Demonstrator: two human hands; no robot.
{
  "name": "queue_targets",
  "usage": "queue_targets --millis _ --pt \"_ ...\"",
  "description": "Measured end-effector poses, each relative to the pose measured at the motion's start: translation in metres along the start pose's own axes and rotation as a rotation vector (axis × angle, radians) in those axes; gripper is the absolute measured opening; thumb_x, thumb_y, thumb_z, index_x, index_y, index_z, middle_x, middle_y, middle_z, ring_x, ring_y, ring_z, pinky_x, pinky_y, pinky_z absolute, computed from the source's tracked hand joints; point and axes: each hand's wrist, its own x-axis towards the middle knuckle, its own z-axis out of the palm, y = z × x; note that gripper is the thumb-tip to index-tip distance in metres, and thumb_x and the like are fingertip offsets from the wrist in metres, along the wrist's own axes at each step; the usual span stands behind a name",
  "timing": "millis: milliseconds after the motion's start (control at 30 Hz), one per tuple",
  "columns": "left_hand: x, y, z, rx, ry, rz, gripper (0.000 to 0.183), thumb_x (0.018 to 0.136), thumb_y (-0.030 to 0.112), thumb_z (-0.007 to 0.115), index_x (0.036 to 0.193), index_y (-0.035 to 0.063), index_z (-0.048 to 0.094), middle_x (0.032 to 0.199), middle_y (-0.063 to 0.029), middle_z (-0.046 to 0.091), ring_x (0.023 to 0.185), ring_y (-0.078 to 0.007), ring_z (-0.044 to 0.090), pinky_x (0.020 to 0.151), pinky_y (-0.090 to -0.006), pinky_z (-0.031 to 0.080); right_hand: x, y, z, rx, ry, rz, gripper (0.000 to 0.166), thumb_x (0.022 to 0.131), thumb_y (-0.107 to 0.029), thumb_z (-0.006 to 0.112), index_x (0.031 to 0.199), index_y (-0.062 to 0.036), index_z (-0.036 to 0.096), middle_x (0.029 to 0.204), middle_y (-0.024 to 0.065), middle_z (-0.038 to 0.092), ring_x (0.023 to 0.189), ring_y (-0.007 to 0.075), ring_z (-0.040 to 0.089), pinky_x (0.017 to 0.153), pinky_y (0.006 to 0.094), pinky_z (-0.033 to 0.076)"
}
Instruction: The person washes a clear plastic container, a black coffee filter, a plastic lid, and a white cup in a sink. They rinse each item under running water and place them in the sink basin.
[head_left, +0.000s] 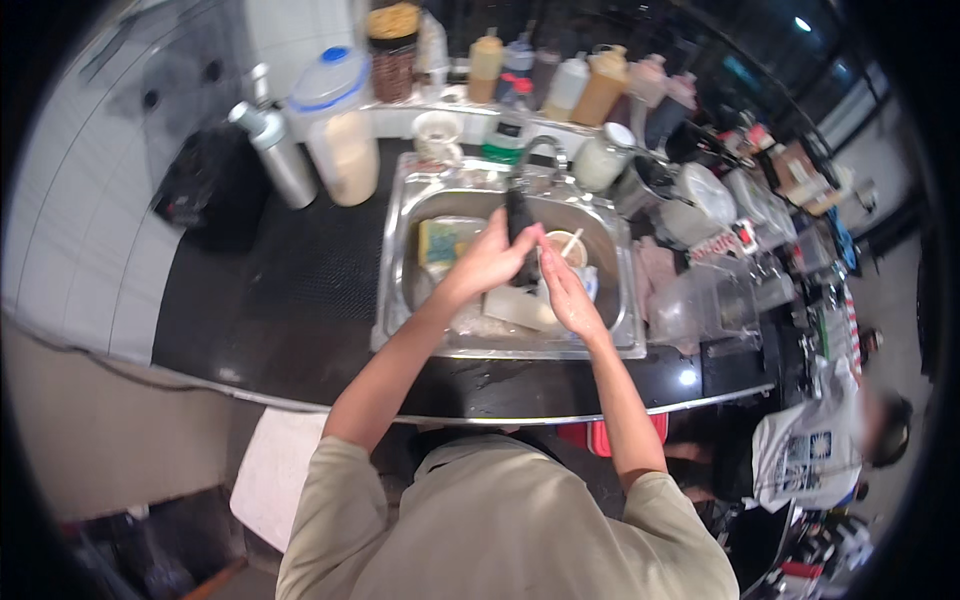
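My left hand (499, 253) is over a stainless steel sink (381, 300), its thumb spread from its fingers beside a dark faucet spout (519, 206). It holds nothing visible. Just right of it is my right hand (571, 298), wet, with fingers stretched out and fingertips touching or nearly touching the left hand; nothing shows in it. Below the hands, the basin holds a yellow and green sponge (441, 244), a round cup or bowl (559, 244) with a pale stick, and a pale flat piece (517, 306). Blur hides finer details.
Behind the sink stand a green-liquid bottle (504, 139), a white cup (437, 135) and a lidded glass jar (604, 157). A large clear container (349, 157) and a metal dispenser (277, 157) stand left. Plastic containers (697, 304) crowd the right, where another person (810, 446) is.
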Motion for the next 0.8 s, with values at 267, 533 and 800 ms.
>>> queue_targets --millis 267,533,800 --pt "-0.006 0.055 0.031 -0.358 -0.257 -0.144 0.059 0.101 0.048 0.054 0.141 0.0075 0.04 0.117 -0.0071 0.064 0.094 -0.0147 0.066 0.07 -0.0308 0.055 -0.018 0.022 -0.109 0.1 0.087 0.336 0.04 0.103 -0.036 0.054 0.134 -0.0114 0.058 0.093 0.003 0.061 0.072 0.01 0.051 0.065 0.0265 0.044" --pt "0.021 0.118 0.184 -0.136 -0.262 0.092 0.097 0.098 0.068 0.03 0.15 -0.0129 0.018 0.155 -0.0313 0.026 0.147 -0.0377 0.024 0.12 -0.0405 0.021 -0.068 -0.039 -0.292 0.182 0.306 0.382 0.031 0.1 -0.029 0.06 0.128 -0.0159 0.062 0.07 -0.013 0.039 0.057 0.0004 0.033 0.051 0.0192 0.027" --pt "0.031 0.139 0.283 -0.593 -0.674 -0.106 0.063 0.106 0.048 0.034 0.143 -0.0022 0.039 0.126 -0.0199 0.056 0.103 -0.0247 0.063 0.082 -0.0381 0.055 -0.102 0.019 -0.374 0.493 0.477 0.449 0.019 0.098 -0.024 0.064 0.107 -0.0075 0.061 0.092 -0.0032 0.068 0.077 0.0041 0.063 0.069 0.0204 0.051"
